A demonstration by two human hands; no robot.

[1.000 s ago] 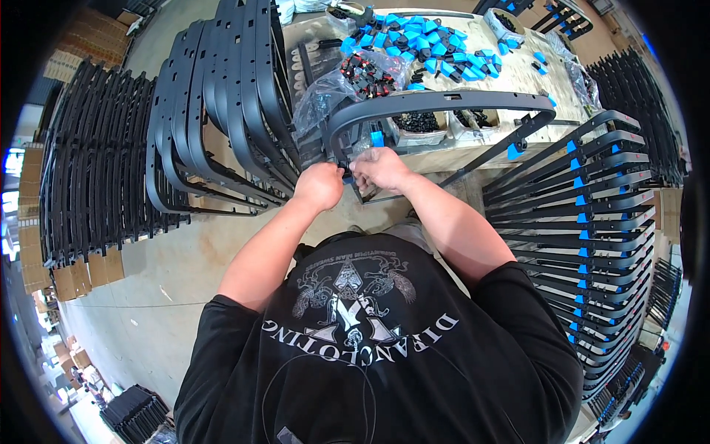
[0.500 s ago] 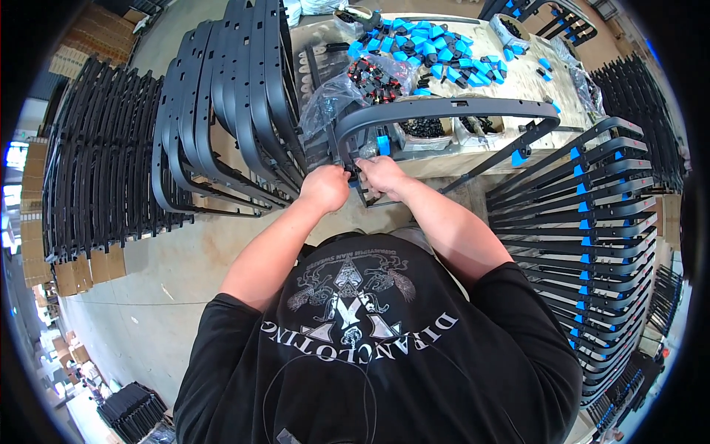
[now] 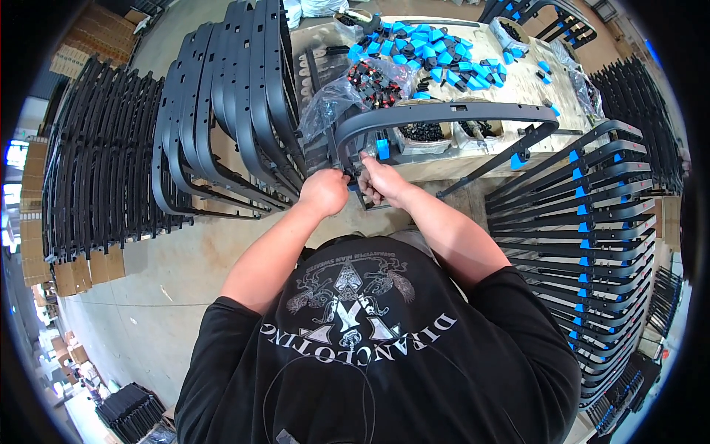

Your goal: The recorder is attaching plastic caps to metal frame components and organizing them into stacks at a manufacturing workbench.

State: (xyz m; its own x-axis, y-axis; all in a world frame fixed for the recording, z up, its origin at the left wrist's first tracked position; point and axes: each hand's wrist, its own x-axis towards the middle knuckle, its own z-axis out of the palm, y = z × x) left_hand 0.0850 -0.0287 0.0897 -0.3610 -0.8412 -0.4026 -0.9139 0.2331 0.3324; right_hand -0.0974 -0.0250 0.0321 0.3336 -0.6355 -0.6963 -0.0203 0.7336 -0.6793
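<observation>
A dark grey bent metal frame [image 3: 451, 112] with rounded corners stands in front of me at the bench edge. My left hand [image 3: 323, 192] is closed at the lower end of its left leg, fingertips pinched against it, a small blue bit beside them. Close by on the right, my right hand [image 3: 383, 180] has its thumb raised against the leg and its fingers curled; what they hold, if anything, is hidden. A blue clip [image 3: 382, 148] shows just beyond that thumb. Another blue clip [image 3: 520, 160] sits on the frame's right leg.
The wooden bench [image 3: 543, 111] bears a heap of blue clips [image 3: 433, 48], a plastic bag of red and black parts [image 3: 377, 85] and tubs of black pieces [image 3: 423, 132]. Grey frames [image 3: 251, 89] stand at left; stacked frames with blue clips [image 3: 592, 244] are at right.
My right hand has shifted slightly, its thumb lifting and its curled fingers drawing a little away from the left hand. My left hand and the frame stay nearly in place.
</observation>
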